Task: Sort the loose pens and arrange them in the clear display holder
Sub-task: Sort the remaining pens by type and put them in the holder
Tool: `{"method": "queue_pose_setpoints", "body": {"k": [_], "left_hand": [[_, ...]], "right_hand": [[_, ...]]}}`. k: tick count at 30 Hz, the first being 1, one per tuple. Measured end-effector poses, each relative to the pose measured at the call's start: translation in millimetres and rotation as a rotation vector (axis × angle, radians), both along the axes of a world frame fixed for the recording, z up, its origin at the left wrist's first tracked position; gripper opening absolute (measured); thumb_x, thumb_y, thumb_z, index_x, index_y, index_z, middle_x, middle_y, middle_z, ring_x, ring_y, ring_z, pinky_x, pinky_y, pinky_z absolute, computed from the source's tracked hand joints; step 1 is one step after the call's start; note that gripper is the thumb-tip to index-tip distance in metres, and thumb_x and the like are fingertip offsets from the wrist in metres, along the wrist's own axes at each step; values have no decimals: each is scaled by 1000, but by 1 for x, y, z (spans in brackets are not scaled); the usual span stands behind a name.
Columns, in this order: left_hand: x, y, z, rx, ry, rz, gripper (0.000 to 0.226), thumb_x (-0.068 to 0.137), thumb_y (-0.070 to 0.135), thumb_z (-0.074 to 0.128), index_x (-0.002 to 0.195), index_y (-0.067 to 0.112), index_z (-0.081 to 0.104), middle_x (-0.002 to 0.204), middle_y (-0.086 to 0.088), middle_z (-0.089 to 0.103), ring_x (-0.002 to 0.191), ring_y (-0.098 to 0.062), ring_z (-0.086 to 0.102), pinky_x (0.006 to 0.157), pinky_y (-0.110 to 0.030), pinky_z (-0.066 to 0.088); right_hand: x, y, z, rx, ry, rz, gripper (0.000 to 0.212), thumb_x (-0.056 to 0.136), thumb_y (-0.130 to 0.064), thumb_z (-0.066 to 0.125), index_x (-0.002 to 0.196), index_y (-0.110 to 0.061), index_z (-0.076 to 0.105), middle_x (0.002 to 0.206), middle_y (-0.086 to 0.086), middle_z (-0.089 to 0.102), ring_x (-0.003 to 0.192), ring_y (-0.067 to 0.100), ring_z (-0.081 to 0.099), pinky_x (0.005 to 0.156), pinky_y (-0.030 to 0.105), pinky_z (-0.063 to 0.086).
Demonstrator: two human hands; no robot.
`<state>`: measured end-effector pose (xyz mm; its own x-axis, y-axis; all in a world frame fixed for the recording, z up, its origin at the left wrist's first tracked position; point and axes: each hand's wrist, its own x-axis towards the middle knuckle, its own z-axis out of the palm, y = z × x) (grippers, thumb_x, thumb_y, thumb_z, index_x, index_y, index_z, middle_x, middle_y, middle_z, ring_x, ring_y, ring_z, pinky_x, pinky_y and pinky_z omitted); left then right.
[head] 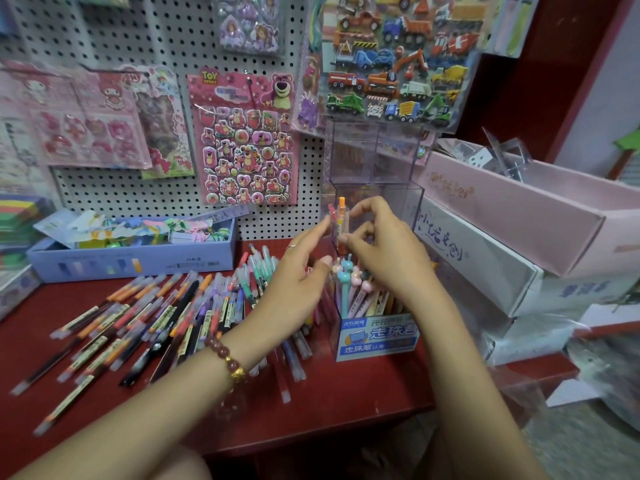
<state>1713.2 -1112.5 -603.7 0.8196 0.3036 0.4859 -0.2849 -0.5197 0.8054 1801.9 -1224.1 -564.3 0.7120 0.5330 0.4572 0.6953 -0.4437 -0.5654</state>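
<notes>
Pens (340, 220), orange- and red-tipped, stand upright, pinched by right hand (384, 245), touched by straight-fingered left hand (298, 283).

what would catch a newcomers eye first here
At the centre the right hand pinches upright pens at the clear display holder, the left hand touching them. Left of that, loose pens fan across the red shelf, below a bright pink bear sticker sheet on the pegboard.

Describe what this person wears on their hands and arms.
A bracelet of round reddish-brown beads with a gold charm circles the left wrist. The left hand has a thin ring on one finger. The right hand shows no jewellery. No sleeves are in view.
</notes>
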Motion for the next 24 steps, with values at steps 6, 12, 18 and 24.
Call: {"method": "queue_pose_setpoints", "body": {"k": [6,12,18,24], "left_hand": [[1,-1,0,12,-16,-38,55,94,-1,46,141,26,36,131,9,40,123,-19,42,110,-31,30],[4,0,2,40,-83,-42,62,90,-8,45,140,27,36,128,22,36,110,2,40,106,-30,29],[5,0,-1,21,-69,-54,61,91,-7,44,139,29,35,135,17,39,112,-7,43,100,-16,32],[8,3,0,25,-103,-96,63,90,-10,43,135,33,37,125,19,41,94,15,42,83,-7,35]], "right_hand": [[3,1,-2,36,8,37,17,91,-28,57,100,-33,43,71,-14,64,65,10,59,69,42,53],[7,2,-2,71,96,39,12,90,-27,59,97,-31,50,65,-14,63,74,9,60,79,39,50],[6,-4,-1,-50,-5,-81,10,85,-37,63,90,-32,57,69,-17,57,73,4,55,60,27,36],[5,2,-2,4,40,-48,7,85,-32,64,88,-30,58,70,-15,61,73,9,62,73,32,51]]}}
